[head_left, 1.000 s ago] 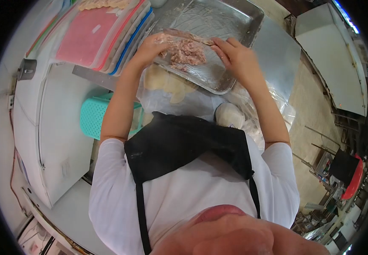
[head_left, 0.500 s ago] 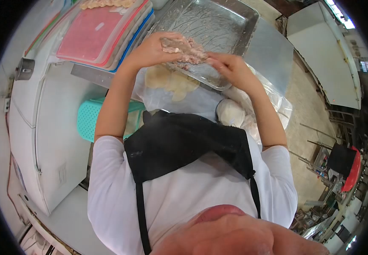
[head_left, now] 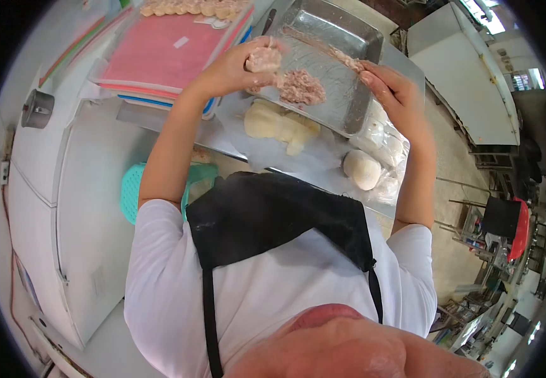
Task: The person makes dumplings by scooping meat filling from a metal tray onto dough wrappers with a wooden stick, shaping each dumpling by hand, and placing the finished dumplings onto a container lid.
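My left hand (head_left: 241, 66) is cupped around a pale dumpling (head_left: 264, 60) with minced meat on it, above the near left edge of a metal tray (head_left: 355, 104). My right hand (head_left: 396, 91) grips the end of a long, thin spatula (head_left: 323, 47) smeared with meat, which reaches left across the tray. A mound of minced meat (head_left: 302, 87) lies in the tray's near left part. Closer to my body, soft yellowish dough wrappers (head_left: 276, 125) lie on a plastic sheet.
Stacked lidded containers (head_left: 159, 53) stand at the left, with a row of dumplings (head_left: 188, 8) on top. A round white ball (head_left: 362, 169) and plastic bags (head_left: 383, 142) sit at the right. A teal basket (head_left: 135, 189) is below the table edge, beside a white freezer (head_left: 90, 214).
My right hand has moved right, drawing the spatula away from my left hand. The meat mound in the tray now shows. My view has shifted slightly.
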`<state>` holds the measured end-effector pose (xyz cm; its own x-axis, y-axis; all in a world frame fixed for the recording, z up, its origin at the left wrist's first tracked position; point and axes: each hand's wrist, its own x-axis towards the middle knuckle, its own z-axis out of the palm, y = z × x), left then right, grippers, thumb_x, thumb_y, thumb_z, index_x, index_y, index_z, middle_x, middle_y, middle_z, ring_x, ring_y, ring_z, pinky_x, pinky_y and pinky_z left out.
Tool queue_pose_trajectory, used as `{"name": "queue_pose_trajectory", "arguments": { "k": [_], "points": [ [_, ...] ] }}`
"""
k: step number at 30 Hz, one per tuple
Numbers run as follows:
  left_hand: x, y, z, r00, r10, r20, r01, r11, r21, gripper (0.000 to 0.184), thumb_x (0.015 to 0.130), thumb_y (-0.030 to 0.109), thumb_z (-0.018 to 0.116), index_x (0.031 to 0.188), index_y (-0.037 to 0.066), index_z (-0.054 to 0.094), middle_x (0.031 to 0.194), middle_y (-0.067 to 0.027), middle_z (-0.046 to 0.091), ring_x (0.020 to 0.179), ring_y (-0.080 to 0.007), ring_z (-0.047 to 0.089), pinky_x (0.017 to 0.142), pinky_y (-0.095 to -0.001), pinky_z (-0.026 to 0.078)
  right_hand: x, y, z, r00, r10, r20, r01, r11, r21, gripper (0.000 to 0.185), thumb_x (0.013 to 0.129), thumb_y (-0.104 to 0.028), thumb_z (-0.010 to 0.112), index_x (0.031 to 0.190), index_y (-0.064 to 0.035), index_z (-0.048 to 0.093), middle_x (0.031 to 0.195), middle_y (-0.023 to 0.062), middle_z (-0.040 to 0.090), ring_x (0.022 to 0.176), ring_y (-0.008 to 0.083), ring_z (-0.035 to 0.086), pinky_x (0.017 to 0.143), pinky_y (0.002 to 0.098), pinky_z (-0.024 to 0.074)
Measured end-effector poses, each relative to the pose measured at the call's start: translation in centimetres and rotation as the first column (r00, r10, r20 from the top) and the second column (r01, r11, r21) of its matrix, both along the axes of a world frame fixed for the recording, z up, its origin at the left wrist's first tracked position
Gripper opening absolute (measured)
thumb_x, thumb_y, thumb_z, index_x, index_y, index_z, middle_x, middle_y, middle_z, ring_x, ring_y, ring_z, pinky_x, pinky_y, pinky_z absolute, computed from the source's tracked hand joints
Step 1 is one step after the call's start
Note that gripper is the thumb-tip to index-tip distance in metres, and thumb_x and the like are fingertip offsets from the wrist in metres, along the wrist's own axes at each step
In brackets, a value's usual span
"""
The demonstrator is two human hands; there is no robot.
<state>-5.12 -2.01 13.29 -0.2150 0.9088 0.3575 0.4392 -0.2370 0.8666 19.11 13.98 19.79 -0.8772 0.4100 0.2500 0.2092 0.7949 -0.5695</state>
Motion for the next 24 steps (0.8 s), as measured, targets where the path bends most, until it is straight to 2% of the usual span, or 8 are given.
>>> {"name": "queue_pose_trajectory", "arguments": {
  "k": [1,4,8,10,13,17,22,24],
  "points": [
    [-0.5,-0.9,0.5,1.000,-0.003,0.027,0.001,0.995,0.100,0.034,0.075,0.019,0.075,0.102,0.005,0.061,0.088,-0.0040,0.063,0.082,-0.0124,0.058,0.074,-0.0275,0.047,-0.5,-1.4,0.6,1.000,0.018,-0.013,-0.018,0.999,-0.048,0.027,0.093,-0.022,0.055,0.108,-0.0009,0.064,0.096,0.0113,0.065,0.082,0.0161,0.059,0.073,0.0280,0.0467],
    [-3.5,-3.2,1.3,0.993,-0.119,0.000,0.119,0.993,-0.007,0.041,0.075,0.021,0.075,0.110,0.007,0.060,0.093,-0.0048,0.063,0.087,-0.0116,0.058,0.078,-0.0268,0.047,-4.1,-5.4,-0.7,0.995,0.061,0.079,-0.059,0.998,-0.029,0.028,0.094,-0.020,0.053,0.111,0.0004,0.061,0.101,0.0138,0.066,0.087,0.0178,0.061,0.077,0.0299,0.0469],
    [-9.5,-5.1,2.3,0.959,-0.119,-0.256,0.016,0.929,-0.369,0.055,0.072,0.024,0.077,0.119,0.003,0.056,0.106,-0.0081,0.063,0.097,-0.0151,0.058,0.086,-0.0288,0.045,-7.8,-8.6,-2.1,0.990,0.052,0.129,-0.040,0.995,-0.093,0.031,0.095,-0.020,0.050,0.115,0.0018,0.057,0.100,0.0138,0.066,0.087,0.0177,0.060,0.078,0.0309,0.0463],
    [-13.4,-6.4,1.5,0.922,-0.171,-0.347,0.068,0.954,-0.291,0.056,0.071,0.023,0.078,0.117,0.002,0.055,0.106,-0.0061,0.062,0.096,-0.0154,0.057,0.086,-0.0292,0.045,-7.6,-8.8,-4.0,1.000,0.023,0.018,-0.020,0.992,-0.127,0.031,0.095,-0.020,0.050,0.116,0.0021,0.057,0.093,0.0107,0.066,0.083,0.0153,0.060,0.075,0.0292,0.0461],
    [-19.7,-7.8,-0.1,0.970,-0.073,-0.232,0.010,0.965,-0.263,0.051,0.073,0.025,0.077,0.113,0.003,0.053,0.103,-0.0077,0.060,0.089,-0.0153,0.056,0.083,-0.0306,0.045,-6.3,-9.4,-5.9,0.991,-0.136,0.006,0.133,0.958,-0.255,0.032,0.093,-0.021,0.054,0.114,0.0026,0.059,0.087,0.0108,0.066,0.079,0.0183,0.060,0.070,0.0313,0.0458],
    [-26.6,-7.7,-2.0,0.888,0.001,-0.459,-0.138,0.955,-0.263,0.040,0.075,0.021,0.072,0.104,0.004,0.051,0.101,-0.0094,0.058,0.087,-0.0151,0.056,0.080,-0.0317,0.046,-4.2,-11.3,-7.9,0.941,-0.339,0.009,0.297,0.810,-0.506,0.032,0.093,-0.022,0.055,0.115,0.0011,0.060,0.075,-0.0001,0.056,0.065,0.0061,0.048,0.057,0.0215,0.0386],
    [-24.1,-4.2,0.5,0.776,-0.111,-0.621,-0.011,0.982,-0.189,0.034,0.077,0.021,0.068,0.100,0.004,0.049,0.096,-0.0123,0.060,0.087,-0.0157,0.059,0.075,-0.0309,0.046,-3.4,-14.2,-7.9,0.878,-0.476,-0.042,0.340,0.685,-0.644,0.032,0.094,-0.026,0.053,0.116,-0.0040,0.061,0.065,-0.0071,0.045,0.050,-0.0002,0.033,0.044,0.0164,0.0243],
    [-23.0,-0.8,-1.2,0.847,-0.103,-0.521,0.053,0.993,-0.109,0.038,0.077,0.024,0.068,0.102,0.003,0.048,0.092,-0.0134,0.061,0.085,-0.0189,0.059,0.074,-0.0326,0.047,-3.1,-14.8,-7.7,0.859,-0.508,-0.055,0.371,0.693,-0.618,0.032,0.094,-0.026,0.053,0.116,-0.0037,0.061,0.065,-0.0072,0.045,0.050,-0.0002,0.033,0.045,0.0163,0.0246]
  ]
}}
